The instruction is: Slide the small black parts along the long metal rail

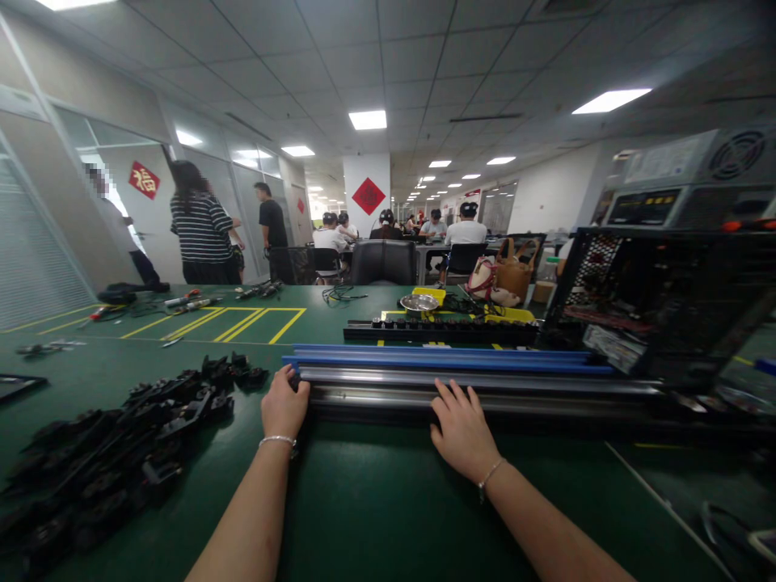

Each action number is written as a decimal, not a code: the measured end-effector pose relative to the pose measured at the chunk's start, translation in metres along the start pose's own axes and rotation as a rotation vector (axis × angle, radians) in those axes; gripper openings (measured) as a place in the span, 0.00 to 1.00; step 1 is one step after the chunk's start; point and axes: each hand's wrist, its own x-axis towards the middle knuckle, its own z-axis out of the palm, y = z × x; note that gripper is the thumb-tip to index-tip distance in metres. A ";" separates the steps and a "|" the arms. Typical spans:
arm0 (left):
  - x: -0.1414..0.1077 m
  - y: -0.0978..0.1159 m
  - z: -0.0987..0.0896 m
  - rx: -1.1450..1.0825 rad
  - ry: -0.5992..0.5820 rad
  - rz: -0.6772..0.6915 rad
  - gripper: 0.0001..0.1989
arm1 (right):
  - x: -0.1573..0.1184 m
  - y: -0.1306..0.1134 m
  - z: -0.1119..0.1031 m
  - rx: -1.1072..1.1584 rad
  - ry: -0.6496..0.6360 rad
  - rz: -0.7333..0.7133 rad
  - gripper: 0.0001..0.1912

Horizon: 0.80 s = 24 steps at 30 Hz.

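A long rail assembly lies crosswise on the green table, with a shiny silver bar (376,377) and a darker metal bar (376,396) nearest me. Behind them runs a blue strip (449,356). My left hand (284,408) is closed around the left end of the assembly, its thumb on the near side and its fingertips partly hidden. Resting on the metal bars near their middle, my right hand (461,432) has its fingers spread and flat. A pile of black plastic parts (121,444) lies left of my left hand.
An open black computer case (643,299) stands at the right with a power supply (697,162) on top. Behind the rails are a black slotted bar (449,330), a metal bowl (419,302) and yellow trays (509,315). Tools and cables lie at the back left; people are beyond.
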 end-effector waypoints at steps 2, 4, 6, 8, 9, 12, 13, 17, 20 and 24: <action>0.000 0.000 0.000 -0.005 0.001 -0.004 0.23 | 0.000 0.000 0.000 0.002 0.000 -0.001 0.12; 0.000 0.000 -0.001 -0.012 0.002 -0.007 0.23 | 0.000 0.000 0.000 0.003 -0.003 0.000 0.11; 0.000 0.000 -0.001 -0.021 0.005 -0.011 0.23 | 0.000 0.000 0.000 0.005 -0.009 0.002 0.11; 0.001 0.000 -0.001 -0.031 0.006 -0.018 0.23 | 0.000 0.000 0.000 0.006 -0.012 0.005 0.11; 0.001 -0.001 -0.001 -0.036 0.008 -0.022 0.23 | 0.000 0.000 0.000 0.007 -0.012 0.005 0.11; 0.002 -0.002 0.000 -0.051 0.012 -0.040 0.23 | 0.000 0.000 0.001 0.007 -0.010 0.003 0.11; 0.002 -0.003 0.000 -0.055 0.013 -0.047 0.23 | 0.000 0.000 0.001 0.007 -0.010 0.002 0.11; 0.003 -0.005 -0.001 -0.068 0.017 -0.073 0.23 | 0.000 0.000 0.002 0.004 -0.005 0.004 0.11; 0.003 -0.005 -0.003 -0.075 0.030 -0.091 0.23 | 0.000 0.000 0.001 0.005 -0.003 0.000 0.11; 0.003 -0.005 -0.002 -0.084 0.042 -0.094 0.23 | 0.000 0.000 0.000 0.004 -0.011 0.001 0.11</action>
